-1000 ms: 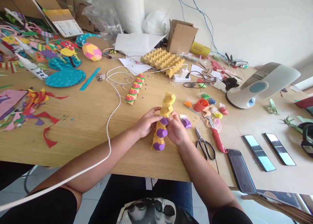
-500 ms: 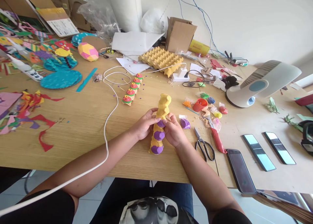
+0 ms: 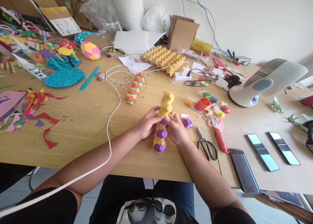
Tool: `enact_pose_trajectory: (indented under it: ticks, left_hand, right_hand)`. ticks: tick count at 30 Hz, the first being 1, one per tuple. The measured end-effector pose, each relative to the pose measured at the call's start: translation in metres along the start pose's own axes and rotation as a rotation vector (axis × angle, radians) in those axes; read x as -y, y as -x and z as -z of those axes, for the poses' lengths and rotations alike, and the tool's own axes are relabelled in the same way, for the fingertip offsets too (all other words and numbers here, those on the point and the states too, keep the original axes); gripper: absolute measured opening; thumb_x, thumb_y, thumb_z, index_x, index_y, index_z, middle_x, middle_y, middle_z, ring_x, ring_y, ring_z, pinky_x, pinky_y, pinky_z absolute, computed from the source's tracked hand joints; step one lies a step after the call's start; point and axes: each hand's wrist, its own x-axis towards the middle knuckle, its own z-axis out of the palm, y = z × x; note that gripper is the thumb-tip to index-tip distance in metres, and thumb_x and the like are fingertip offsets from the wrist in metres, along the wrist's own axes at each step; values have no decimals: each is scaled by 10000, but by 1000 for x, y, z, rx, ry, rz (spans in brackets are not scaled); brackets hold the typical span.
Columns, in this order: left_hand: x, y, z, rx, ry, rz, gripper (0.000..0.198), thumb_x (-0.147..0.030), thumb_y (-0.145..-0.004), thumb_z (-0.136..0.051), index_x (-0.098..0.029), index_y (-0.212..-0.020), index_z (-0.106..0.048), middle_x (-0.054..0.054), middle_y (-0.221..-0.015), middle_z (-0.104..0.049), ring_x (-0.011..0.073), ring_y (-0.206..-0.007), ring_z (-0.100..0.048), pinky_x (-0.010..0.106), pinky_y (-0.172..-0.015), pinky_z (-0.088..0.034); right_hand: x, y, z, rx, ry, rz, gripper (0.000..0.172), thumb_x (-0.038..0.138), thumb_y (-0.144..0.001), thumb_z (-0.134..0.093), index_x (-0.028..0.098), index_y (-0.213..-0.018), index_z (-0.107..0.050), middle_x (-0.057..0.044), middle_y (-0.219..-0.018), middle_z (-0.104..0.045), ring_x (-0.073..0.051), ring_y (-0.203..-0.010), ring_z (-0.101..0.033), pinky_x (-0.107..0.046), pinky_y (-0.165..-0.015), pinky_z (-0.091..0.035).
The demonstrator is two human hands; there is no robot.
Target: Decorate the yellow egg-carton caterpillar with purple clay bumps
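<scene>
Head camera: I see the left hand point(image 3: 147, 123) and right hand point(image 3: 176, 130) gripping a bumpy yellow egg-carton strip point(image 3: 167, 102) around its middle, over the pale wooden table point(image 3: 83, 119), seemingly bracing it so the thumbs point(image 3: 157, 120) can bear on the uppermost purple clay cap point(image 3: 163, 121).

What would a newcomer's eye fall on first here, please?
Probably the yellow carton strip with purple bumps, held at the centre by the left hand and right hand. Next, perhaps, the red-and-green bumpy strip beyond the left hand, then the faceted egg farther back on the left. The white fan stands out at the right.
</scene>
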Motion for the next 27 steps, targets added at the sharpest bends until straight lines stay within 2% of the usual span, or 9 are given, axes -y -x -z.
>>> enact_pose_trajectory:
  ticks: [6,10,17,23,27]
  left_hand:
    - [0,-3,0,14,75,12,510,-264,-775,-817,-216,-1219,-572,20,-940,-725,152,-768,-678,258,-687,-502]
    - [1,-2,1,59,77,5,512,-211,-773,-814,-212,-1230,-582,35,-990,-733,158,-852,-696,259,-761,-520]
    - [-2,0,0,38,50,-9,543,-206,-771,-815,-219,-1242,-546,23,-925,-721,150,-773,-682,260,-711,-516]
    - [-1,-1,-1,35,49,-10,490,-295,-808,-796,-214,-1229,-558,38,-992,-719,153,-815,-687,256,-721,-521]
    - [-1,0,-1,42,37,-14,540,-239,-774,-820,-224,-1240,-548,22,-950,-712,148,-809,-683,250,-724,-516]
  right_hand:
    - [1,-3,5,7,-52,-12,284,250,-820,-745,264,-926,-481,46,-871,-638,-136,-757,-621,-259,-693,-519]
    - [-1,-4,6,15,-62,-14,324,185,-788,-767,260,-937,-489,53,-848,-626,-125,-736,-615,-241,-681,-512]
    - [-1,-4,6,43,-63,-14,334,187,-799,-778,271,-951,-493,57,-831,-617,-126,-730,-612,-234,-670,-513]
    - [-2,-4,8,8,-58,-10,320,190,-788,-781,268,-938,-509,51,-826,-604,-132,-722,-603,-241,-662,-514]
    - [-2,-4,8,18,-58,-12,334,189,-782,-788,268,-942,-505,56,-829,-613,-125,-716,-607,-234,-657,-511]
